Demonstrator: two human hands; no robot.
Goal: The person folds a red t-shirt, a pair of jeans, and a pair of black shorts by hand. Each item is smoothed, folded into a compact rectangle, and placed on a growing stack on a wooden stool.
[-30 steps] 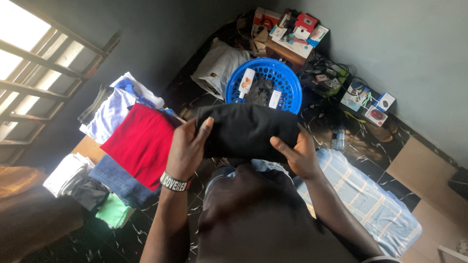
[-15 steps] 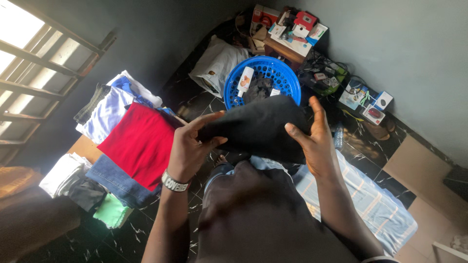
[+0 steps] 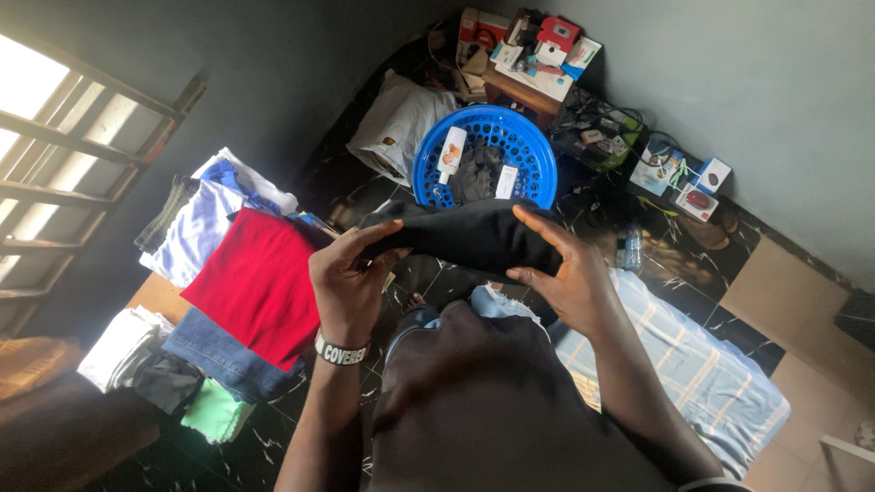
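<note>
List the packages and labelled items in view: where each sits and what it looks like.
White bottle: in blue basket, left side, upright-oblong.
White tube: in basket, right of dark cloth.
Boxes: stacked top centre by wall, red and white.
Small boxes: floor, right of basket, white, blue, red.
Wristband: left wrist, white band.

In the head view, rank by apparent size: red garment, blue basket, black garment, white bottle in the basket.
1. Red garment
2. Black garment and blue basket: look alike; the garment is nearer the camera, so unranked
3. White bottle
</note>
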